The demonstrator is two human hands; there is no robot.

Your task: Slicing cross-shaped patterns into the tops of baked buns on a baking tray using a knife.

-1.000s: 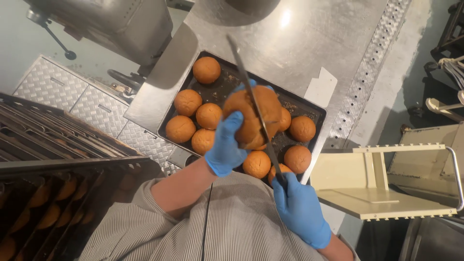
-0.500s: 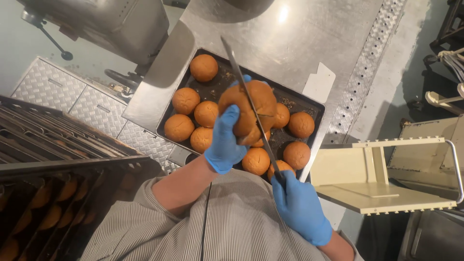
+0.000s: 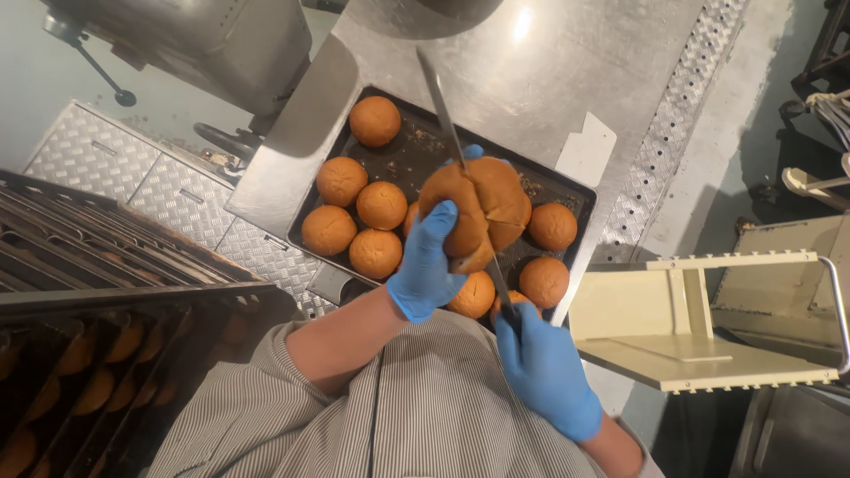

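The left hand (image 3: 425, 265), in a blue disposable glove, is cupped around a large round golden-brown bun (image 3: 478, 208), fingers wrapped over its near side with a fingertip showing past its far edge, and holds it lifted above the dark rectangular baking tray (image 3: 580, 190). The right hand (image 3: 544, 372), also blue-gloved, is closed tight around the handle of a long slim steel knife (image 3: 443, 97), whose blade runs through the bun and sticks out well beyond it, over the far end of the tray. A cut line shows across the bun's top, so the step in hand looks like slicing the bun open, with the blade already deep inside. The rest of the cut seems to call for a steady draw of the blade while the cupping fingers stay clear of its edge. On the tray under the bun lie smaller round brown rolls (image 3: 381, 205), mostly toward the tray's left side and near edge. The tray rests on a scuffed stainless steel worktable (image 3: 611, 62). Right of the tray stands a cream-coloured slotted cutting guide (image 3: 673, 327); left of it, a dark rack (image 3: 80, 389) holds more rolls.
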